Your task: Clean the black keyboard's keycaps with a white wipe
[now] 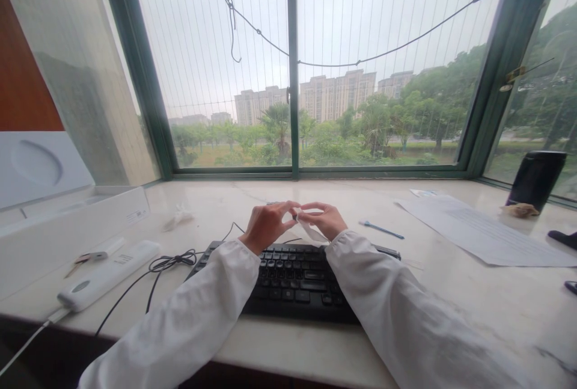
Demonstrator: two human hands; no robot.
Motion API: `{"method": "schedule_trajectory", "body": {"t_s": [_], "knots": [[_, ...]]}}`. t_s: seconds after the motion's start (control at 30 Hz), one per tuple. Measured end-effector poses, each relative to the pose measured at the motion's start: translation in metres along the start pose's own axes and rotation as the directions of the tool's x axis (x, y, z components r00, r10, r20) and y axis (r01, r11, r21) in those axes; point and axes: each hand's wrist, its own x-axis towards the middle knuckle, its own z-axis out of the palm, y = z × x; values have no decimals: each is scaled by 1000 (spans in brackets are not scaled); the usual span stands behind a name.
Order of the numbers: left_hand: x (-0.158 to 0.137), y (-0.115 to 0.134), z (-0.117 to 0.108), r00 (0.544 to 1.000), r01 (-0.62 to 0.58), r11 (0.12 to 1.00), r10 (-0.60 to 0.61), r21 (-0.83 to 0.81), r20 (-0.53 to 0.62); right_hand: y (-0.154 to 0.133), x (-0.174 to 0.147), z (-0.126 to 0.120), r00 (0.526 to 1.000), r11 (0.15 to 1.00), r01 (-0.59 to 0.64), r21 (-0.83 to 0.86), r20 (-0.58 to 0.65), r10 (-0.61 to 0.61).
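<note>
Above the back edge of a black keyboard [293, 293], my two hands meet at the fingertips. My left hand [269, 223] pinches a small black piece [294, 217], perhaps a keycap, though it is too small to be sure. My right hand [325, 219] is closed on a thin white tissue [314, 233], which hangs below its fingers and touches the black piece. The keyboard lies flat, and my white sleeves cover parts of both its sides.
A white power strip [108, 275] and coiled black cable [174, 261] lie left, near a crumpled tissue [180, 218] and white box [72, 226]. Rightward are a thin blue stick [383, 229], a printed sheet [487, 229] and an upright black phone-like object [536, 180]. A window stands behind.
</note>
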Motion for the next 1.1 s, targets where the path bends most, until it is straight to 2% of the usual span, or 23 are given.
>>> {"method": "schedule_trajectory", "body": {"t_s": [0.2,0.3,0.4,0.5,0.6,0.8,1.1], "knots": [[1,-3,-3,1000,7,1000,-7,28,4,-4,-3,0,999,994,40,-103,1,-41],[3,-5,-6,999,39,999,-39,23,-3,-8,-1,-6,988,978,75,-197,-118,-99],[5,-6,-7,999,54,998,-54,-22,-2,-11,1,-15,936,912,162,-377,-235,-263],[5,-5,-6,999,43,997,-43,-68,0,-9,2,-20,921,815,261,-517,-119,-371],[4,-5,-6,999,40,997,-40,-73,-1,-4,2,-15,934,776,306,-552,17,-356],[5,-4,-9,1000,19,1000,-19,-7,5,-10,-7,-2,905,799,399,-449,54,-422],[6,-5,-11,993,-38,997,45,-73,105,-12,-10,1,952,835,307,-456,148,-269]]}}
